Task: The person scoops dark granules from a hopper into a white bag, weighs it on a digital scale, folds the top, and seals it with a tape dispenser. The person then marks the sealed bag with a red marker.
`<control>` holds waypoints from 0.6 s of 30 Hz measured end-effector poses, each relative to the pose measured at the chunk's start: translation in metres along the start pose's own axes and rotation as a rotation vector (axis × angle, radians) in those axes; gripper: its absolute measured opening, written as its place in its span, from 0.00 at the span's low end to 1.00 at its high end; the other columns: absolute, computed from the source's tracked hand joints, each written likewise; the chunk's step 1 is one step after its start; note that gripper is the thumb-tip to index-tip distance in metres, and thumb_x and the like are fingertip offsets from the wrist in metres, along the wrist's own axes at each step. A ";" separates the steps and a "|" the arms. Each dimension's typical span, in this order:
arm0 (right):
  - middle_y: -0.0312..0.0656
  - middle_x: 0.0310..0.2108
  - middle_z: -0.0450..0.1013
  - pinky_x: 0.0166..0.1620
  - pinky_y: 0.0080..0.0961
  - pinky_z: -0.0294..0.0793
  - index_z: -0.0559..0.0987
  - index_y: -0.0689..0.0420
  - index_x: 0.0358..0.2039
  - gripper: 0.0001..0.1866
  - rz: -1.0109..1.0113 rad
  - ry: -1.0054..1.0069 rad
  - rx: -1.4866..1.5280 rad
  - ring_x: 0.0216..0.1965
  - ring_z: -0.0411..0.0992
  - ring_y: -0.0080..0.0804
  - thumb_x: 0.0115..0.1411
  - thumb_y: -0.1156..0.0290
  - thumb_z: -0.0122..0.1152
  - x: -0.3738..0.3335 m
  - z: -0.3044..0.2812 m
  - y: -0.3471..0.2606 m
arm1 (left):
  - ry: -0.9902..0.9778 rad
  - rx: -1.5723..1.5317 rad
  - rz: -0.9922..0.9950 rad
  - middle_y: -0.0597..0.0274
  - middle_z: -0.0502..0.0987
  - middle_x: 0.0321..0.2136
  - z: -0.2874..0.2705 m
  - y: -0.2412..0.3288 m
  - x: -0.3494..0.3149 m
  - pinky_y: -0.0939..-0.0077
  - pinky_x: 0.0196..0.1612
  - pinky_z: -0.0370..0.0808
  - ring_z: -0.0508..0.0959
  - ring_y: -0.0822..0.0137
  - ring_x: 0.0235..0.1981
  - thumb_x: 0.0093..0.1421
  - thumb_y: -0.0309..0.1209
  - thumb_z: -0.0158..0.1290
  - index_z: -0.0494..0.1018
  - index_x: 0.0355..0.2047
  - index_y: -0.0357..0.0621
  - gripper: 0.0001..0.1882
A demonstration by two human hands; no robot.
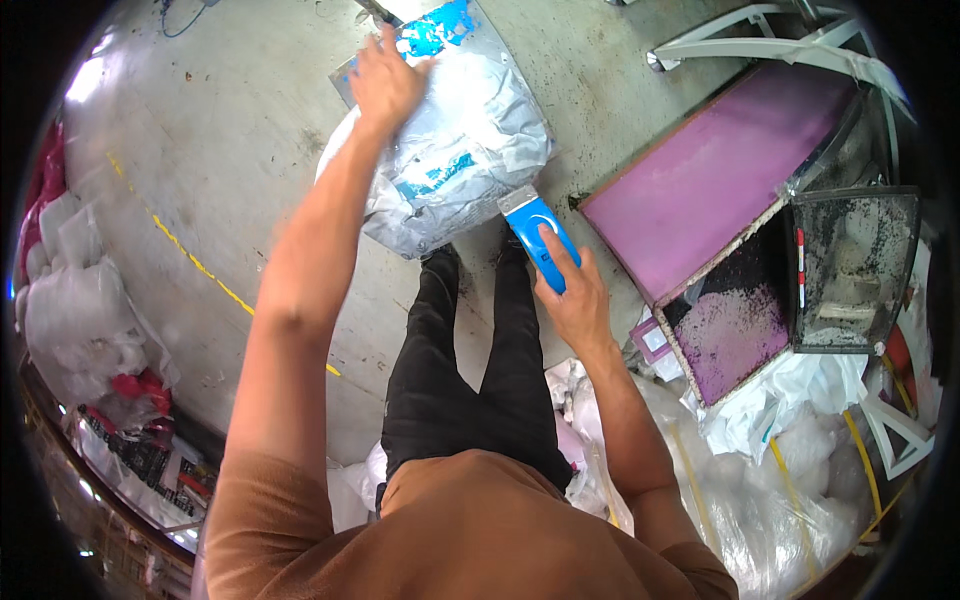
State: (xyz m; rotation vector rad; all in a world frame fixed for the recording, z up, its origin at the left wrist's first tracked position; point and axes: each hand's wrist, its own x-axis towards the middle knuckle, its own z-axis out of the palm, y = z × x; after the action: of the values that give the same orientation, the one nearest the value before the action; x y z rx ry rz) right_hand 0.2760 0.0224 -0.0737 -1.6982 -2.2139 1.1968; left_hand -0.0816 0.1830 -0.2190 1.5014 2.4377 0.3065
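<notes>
My left hand (385,80) rests flat on top of a large grey plastic package (460,165) with blue print, pressing on its far upper corner. The package stands on the concrete floor in front of my feet. My right hand (570,290) grips a blue hand-held tool (538,235) with a flat metal head. That head touches the package's lower right edge. My black trouser legs stand just below the package.
A purple flat panel (700,180) lies on a bench to the right, with a dark-speckled tray (735,320) and a black mesh frame (855,265) beside it. White plastic bags (780,470) pile up at lower right. More bags (80,320) line the left; a yellow floor line (190,260) runs diagonally.
</notes>
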 end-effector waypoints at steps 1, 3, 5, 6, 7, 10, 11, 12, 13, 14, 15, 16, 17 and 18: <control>0.52 0.40 0.67 0.42 0.50 0.77 0.71 0.35 0.70 0.39 0.020 0.001 0.011 0.40 0.73 0.59 0.59 0.73 0.68 -0.001 -0.001 0.004 | -0.082 0.022 0.074 0.42 0.60 0.72 -0.001 0.024 -0.028 0.32 0.69 0.57 0.61 0.40 0.72 0.63 0.62 0.57 0.57 0.73 0.37 0.51; 0.51 0.40 0.67 0.43 0.50 0.77 0.70 0.35 0.70 0.40 0.063 -0.033 -0.010 0.40 0.74 0.58 0.58 0.73 0.68 -0.015 -0.004 0.015 | -0.027 0.102 0.223 0.40 0.59 0.73 0.009 0.032 -0.073 0.35 0.73 0.50 0.55 0.39 0.75 0.69 0.65 0.45 0.57 0.73 0.36 0.48; 0.51 0.40 0.67 0.44 0.50 0.78 0.69 0.35 0.71 0.41 0.095 -0.065 -0.057 0.40 0.74 0.57 0.57 0.73 0.68 -0.035 -0.004 0.035 | -0.029 0.112 0.146 0.41 0.60 0.73 0.006 0.033 -0.076 0.35 0.74 0.49 0.56 0.41 0.75 0.70 0.65 0.43 0.58 0.73 0.38 0.47; 0.51 0.40 0.67 0.44 0.50 0.78 0.69 0.34 0.71 0.41 0.107 -0.079 -0.093 0.40 0.74 0.57 0.57 0.73 0.68 -0.052 -0.003 0.047 | -0.026 0.115 0.109 0.41 0.60 0.72 0.004 0.035 -0.075 0.35 0.74 0.49 0.56 0.41 0.75 0.70 0.65 0.42 0.58 0.73 0.38 0.47; 0.50 0.40 0.68 0.44 0.50 0.78 0.68 0.34 0.71 0.42 0.120 -0.103 -0.117 0.40 0.74 0.56 0.56 0.73 0.68 -0.068 -0.002 0.056 | -0.061 0.135 0.115 0.41 0.60 0.73 -0.003 0.037 -0.070 0.35 0.74 0.49 0.57 0.42 0.75 0.70 0.65 0.41 0.57 0.73 0.37 0.47; 0.51 0.40 0.68 0.44 0.50 0.79 0.68 0.34 0.71 0.42 0.117 -0.137 -0.186 0.40 0.75 0.55 0.56 0.71 0.68 -0.078 0.003 0.076 | -0.040 0.146 0.107 0.43 0.61 0.72 0.003 0.035 -0.071 0.36 0.74 0.49 0.57 0.43 0.74 0.70 0.65 0.41 0.59 0.73 0.39 0.46; 0.51 0.40 0.69 0.44 0.50 0.79 0.69 0.35 0.70 0.41 0.096 -0.129 -0.213 0.40 0.76 0.56 0.56 0.71 0.69 -0.070 0.010 0.081 | -0.045 0.162 0.104 0.44 0.61 0.72 0.004 0.033 -0.070 0.36 0.74 0.49 0.57 0.43 0.75 0.70 0.65 0.41 0.58 0.73 0.39 0.45; 0.52 0.40 0.69 0.44 0.50 0.79 0.70 0.35 0.70 0.40 0.081 -0.117 -0.240 0.40 0.76 0.56 0.56 0.70 0.69 -0.052 0.018 0.085 | -0.051 0.176 0.106 0.45 0.61 0.72 0.002 0.035 -0.068 0.37 0.74 0.49 0.57 0.44 0.75 0.70 0.65 0.40 0.58 0.73 0.39 0.45; 0.53 0.40 0.70 0.44 0.49 0.79 0.70 0.36 0.69 0.39 0.065 -0.111 -0.270 0.40 0.76 0.56 0.56 0.70 0.69 -0.035 0.028 0.089 | -0.061 0.190 0.103 0.45 0.61 0.72 0.002 0.037 -0.070 0.37 0.74 0.49 0.57 0.44 0.75 0.71 0.64 0.40 0.58 0.73 0.39 0.45; 0.54 0.40 0.70 0.44 0.51 0.79 0.72 0.38 0.67 0.36 0.084 -0.127 -0.265 0.40 0.76 0.58 0.56 0.70 0.68 -0.018 0.035 0.085 | -0.066 0.193 0.102 0.45 0.61 0.73 0.003 0.037 -0.071 0.38 0.74 0.49 0.57 0.45 0.75 0.71 0.64 0.40 0.58 0.73 0.39 0.45; 0.54 0.39 0.70 0.43 0.52 0.78 0.75 0.40 0.65 0.33 0.098 -0.137 -0.260 0.40 0.76 0.59 0.57 0.70 0.66 0.004 0.044 0.082 | -0.063 0.197 0.102 0.46 0.60 0.73 0.004 0.037 -0.070 0.38 0.74 0.49 0.57 0.45 0.75 0.71 0.64 0.40 0.58 0.73 0.39 0.45; 0.55 0.40 0.72 0.45 0.52 0.79 0.75 0.42 0.64 0.31 0.094 -0.155 -0.261 0.42 0.77 0.59 0.58 0.70 0.65 0.022 0.057 0.084 | -0.064 0.201 0.103 0.46 0.60 0.73 0.005 0.037 -0.069 0.38 0.74 0.49 0.57 0.45 0.75 0.71 0.64 0.39 0.58 0.73 0.40 0.45; 0.56 0.40 0.73 0.46 0.53 0.79 0.76 0.45 0.63 0.30 0.093 -0.173 -0.264 0.44 0.77 0.59 0.58 0.71 0.64 0.038 0.070 0.086 | -0.075 0.199 0.101 0.46 0.60 0.73 0.003 0.039 -0.069 0.39 0.74 0.50 0.57 0.45 0.75 0.71 0.65 0.39 0.58 0.73 0.40 0.45; 0.57 0.41 0.74 0.47 0.53 0.79 0.76 0.46 0.63 0.29 0.137 -0.207 -0.284 0.45 0.77 0.59 0.59 0.71 0.64 0.057 0.081 0.088 | -0.063 0.206 0.108 0.46 0.60 0.73 0.005 0.040 -0.067 0.39 0.75 0.49 0.57 0.45 0.75 0.71 0.65 0.39 0.58 0.73 0.40 0.46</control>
State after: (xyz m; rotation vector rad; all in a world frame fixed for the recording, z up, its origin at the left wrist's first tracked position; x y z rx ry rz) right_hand 0.2806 0.0348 -0.2053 -1.9373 -2.5311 1.1830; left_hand -0.0178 0.1411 -0.2037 1.7030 2.4045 0.0270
